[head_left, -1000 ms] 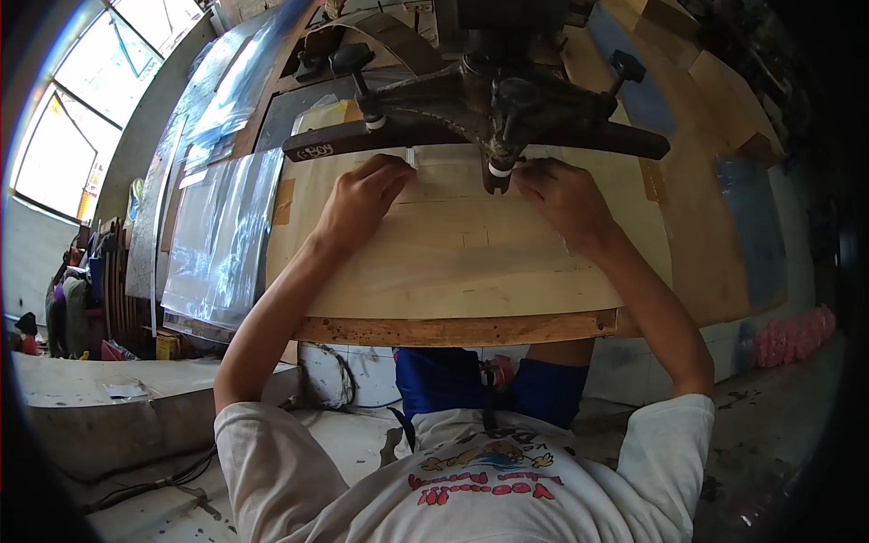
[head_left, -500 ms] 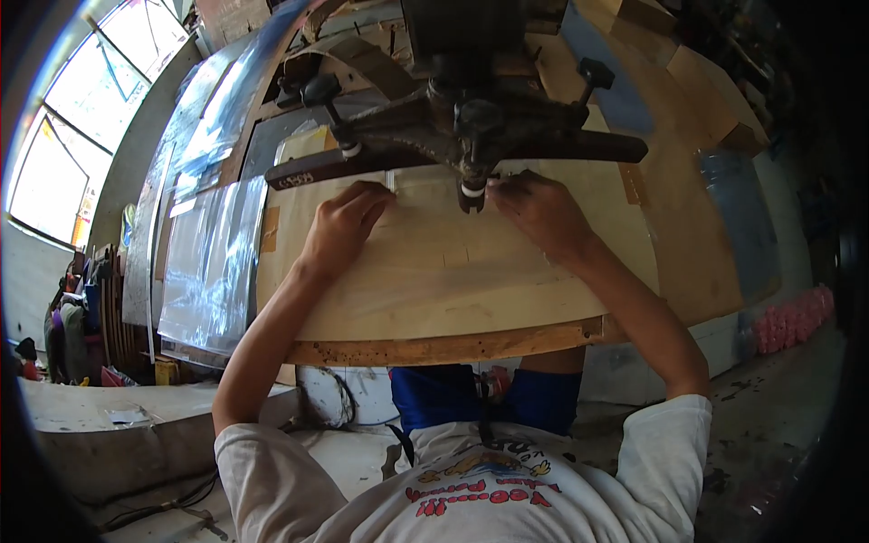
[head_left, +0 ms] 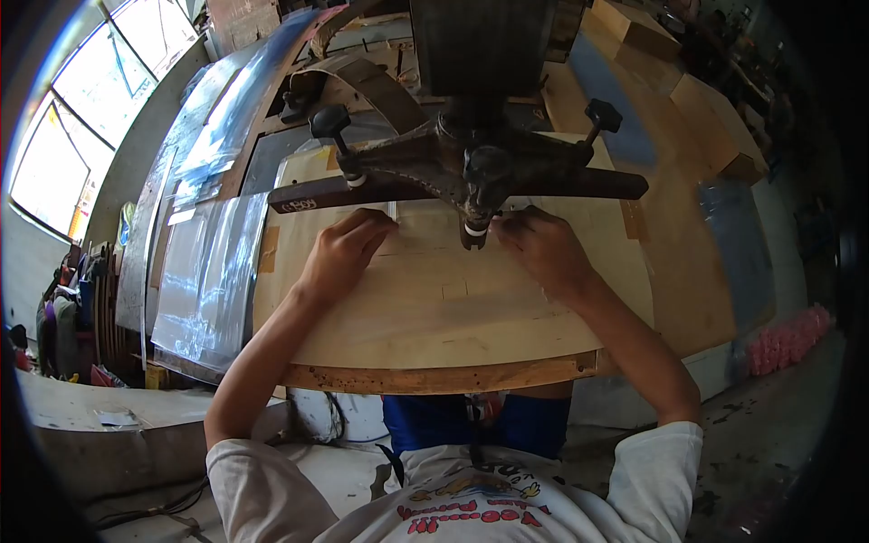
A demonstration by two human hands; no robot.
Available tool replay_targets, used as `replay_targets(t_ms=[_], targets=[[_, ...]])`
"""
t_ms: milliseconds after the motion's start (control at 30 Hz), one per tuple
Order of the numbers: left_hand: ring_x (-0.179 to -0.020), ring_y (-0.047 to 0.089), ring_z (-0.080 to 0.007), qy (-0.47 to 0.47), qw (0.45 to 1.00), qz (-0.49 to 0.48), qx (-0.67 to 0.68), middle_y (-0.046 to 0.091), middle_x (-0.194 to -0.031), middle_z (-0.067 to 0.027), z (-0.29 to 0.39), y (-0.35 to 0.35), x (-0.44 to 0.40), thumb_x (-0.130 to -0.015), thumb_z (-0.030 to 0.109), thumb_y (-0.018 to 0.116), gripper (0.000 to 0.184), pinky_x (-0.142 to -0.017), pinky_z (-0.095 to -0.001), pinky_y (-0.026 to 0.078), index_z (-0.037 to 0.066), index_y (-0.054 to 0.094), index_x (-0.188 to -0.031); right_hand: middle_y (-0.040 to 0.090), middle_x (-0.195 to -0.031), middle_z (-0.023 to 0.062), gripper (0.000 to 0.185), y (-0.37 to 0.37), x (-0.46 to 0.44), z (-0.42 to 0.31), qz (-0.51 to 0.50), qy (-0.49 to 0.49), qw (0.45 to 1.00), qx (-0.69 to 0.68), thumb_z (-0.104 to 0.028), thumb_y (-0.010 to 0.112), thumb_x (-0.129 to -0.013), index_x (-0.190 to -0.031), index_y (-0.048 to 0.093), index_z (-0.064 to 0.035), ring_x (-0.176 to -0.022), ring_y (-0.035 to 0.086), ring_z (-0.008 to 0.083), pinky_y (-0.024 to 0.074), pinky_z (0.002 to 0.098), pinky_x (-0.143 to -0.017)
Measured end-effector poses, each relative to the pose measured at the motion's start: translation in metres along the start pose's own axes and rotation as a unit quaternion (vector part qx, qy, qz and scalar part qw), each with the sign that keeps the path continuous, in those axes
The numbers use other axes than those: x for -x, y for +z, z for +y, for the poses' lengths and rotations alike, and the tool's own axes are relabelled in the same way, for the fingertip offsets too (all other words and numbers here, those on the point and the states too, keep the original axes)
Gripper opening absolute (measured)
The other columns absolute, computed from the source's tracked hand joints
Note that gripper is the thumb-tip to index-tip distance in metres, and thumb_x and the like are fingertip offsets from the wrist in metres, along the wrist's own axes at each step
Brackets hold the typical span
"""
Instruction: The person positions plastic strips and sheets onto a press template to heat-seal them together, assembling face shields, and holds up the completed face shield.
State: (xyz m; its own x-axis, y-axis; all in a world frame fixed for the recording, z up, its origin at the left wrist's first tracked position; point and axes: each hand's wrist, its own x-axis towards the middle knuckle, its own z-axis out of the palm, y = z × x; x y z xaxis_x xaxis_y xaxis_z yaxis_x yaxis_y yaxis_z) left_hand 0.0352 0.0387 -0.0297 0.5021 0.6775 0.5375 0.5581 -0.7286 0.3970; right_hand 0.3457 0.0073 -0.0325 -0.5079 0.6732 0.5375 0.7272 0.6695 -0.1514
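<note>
A dark metal machine head [head_left: 489,172] with black knobs and a long pressing bar [head_left: 348,191] hangs over a pale, flat work board [head_left: 425,330]. Just in front of the bar, left of the centre, my left hand [head_left: 342,249] rests low over the board with its fingers curled together. My right hand [head_left: 548,249] is closed in a pinch beside the white-ringed foot [head_left: 474,232] of the machine. A thin pale edge shows by the left fingertips, but what either hand holds is too faint to make out.
Clear plastic sheets [head_left: 204,281] lie stacked left of the board. On the right are a blue plastic sheet [head_left: 738,244] and cardboard boxes [head_left: 720,113]. A wooden edge strip [head_left: 444,376] runs along the front. A pink bundle [head_left: 787,342] sits low at the right.
The view has tilted, so the machine, the board and both hands appear lower in the picture. Both hands keep nearly the same place and grip beside the machine.
</note>
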Motion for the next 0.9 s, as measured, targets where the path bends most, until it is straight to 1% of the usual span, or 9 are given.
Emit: replay_targets(t_ms=[100,300,500,600,700,800,900], targets=[[-0.088,0.072,-0.0313,0.002,1.000,-0.005,-0.002,0.071,-0.101,-0.0111,-0.002,0.000,0.000,-0.089,0.000,0.068,0.011,-0.075,-0.0383,0.061,0.003,0.071,-0.100,0.067,-0.089,0.0078,0.014,0.001,0.000,0.000,0.014,-0.002,1.000,-0.004,-0.008,0.066,-0.087,-0.100,0.069,-0.0029,-0.088,0.067,0.0225,0.0600,0.0349,-0.076],[-0.088,0.072,-0.0309,0.002,1.000,-0.004,-0.001,0.070,-0.101,-0.0105,-0.003,0.000,-0.001,-0.089,0.000,0.068,0.013,-0.076,-0.0383,0.061,0.004,0.071,-0.101,0.063,-0.087,0.0087,0.011,0.003,0.002,0.002,0.011,0.013,1.000,-0.018,-0.008,0.067,-0.087,-0.096,0.069,-0.0029,-0.088,0.067,0.0249,0.0585,0.0369,-0.075],[-0.088,0.072,-0.0303,0.002,1.000,-0.006,-0.012,0.071,-0.100,-0.0108,-0.001,-0.001,-0.002,-0.089,-0.001,0.068,0.012,-0.076,-0.0381,0.060,0.003,0.071,-0.100,0.064,-0.087,0.0091,0.009,0.003,0.002,0.002,0.005,0.032,0.999,-0.027,-0.009,0.067,-0.087,-0.095,0.069,-0.0035,-0.089,0.067,0.0255,0.0579,0.0377,-0.077],[-0.088,0.072,-0.0305,0.002,1.000,-0.001,-0.011,0.071,-0.099,-0.0113,-0.002,0.000,-0.001,-0.089,0.000,0.068,0.011,-0.076,-0.0381,0.060,0.002,0.071,-0.099,0.064,-0.086,0.0094,0.010,0.005,0.003,0.003,0.014,0.035,0.999,-0.039,-0.010,0.067,-0.087,-0.095,0.069,-0.0041,-0.088,0.067,0.0259,0.0578,0.0378,-0.077],[-0.088,0.072,-0.0308,-0.016,1.000,-0.004,-0.008,0.071,-0.098,-0.0117,0.002,-0.001,-0.002,-0.090,0.000,0.068,0.010,-0.076,-0.0382,0.060,0.002,0.071,-0.099,0.065,-0.086,0.0092,0.012,0.008,0.005,0.006,0.013,0.033,0.999,-0.028,-0.012,0.066,-0.089,-0.098,0.070,-0.0045,-0.088,0.068,0.0255,0.0581,0.0375,-0.077],[-0.088,0.072,-0.0311,-0.015,1.000,-0.003,-0.008,0.071,-0.098,-0.0117,0.002,0.000,-0.001,-0.091,0.000,0.068,0.010,-0.075,-0.0384,0.059,0.001,0.071,-0.099,0.066,-0.088,0.0095,0.014,0.008,0.004,0.005,0.004,0.036,0.999,-0.023,-0.013,0.065,-0.092,-0.101,0.071,-0.0044,-0.088,0.068,0.0251,0.0586,0.0372,-0.078],[-0.087,0.073,-0.0302,-0.018,1.000,-0.001,-0.009,0.072,-0.098,-0.0114,0.000,0.001,-0.001,-0.090,-0.001,0.068,0.010,-0.075,-0.0372,0.059,0.002,0.072,-0.099,0.068,-0.090,0.0098,0.015,0.011,0.005,0.006,0.022,0.032,0.999,-0.033,-0.014,0.064,-0.094,-0.103,0.072,-0.0044,-0.088,0.068,0.0245,0.0590,0.0370,-0.078]])
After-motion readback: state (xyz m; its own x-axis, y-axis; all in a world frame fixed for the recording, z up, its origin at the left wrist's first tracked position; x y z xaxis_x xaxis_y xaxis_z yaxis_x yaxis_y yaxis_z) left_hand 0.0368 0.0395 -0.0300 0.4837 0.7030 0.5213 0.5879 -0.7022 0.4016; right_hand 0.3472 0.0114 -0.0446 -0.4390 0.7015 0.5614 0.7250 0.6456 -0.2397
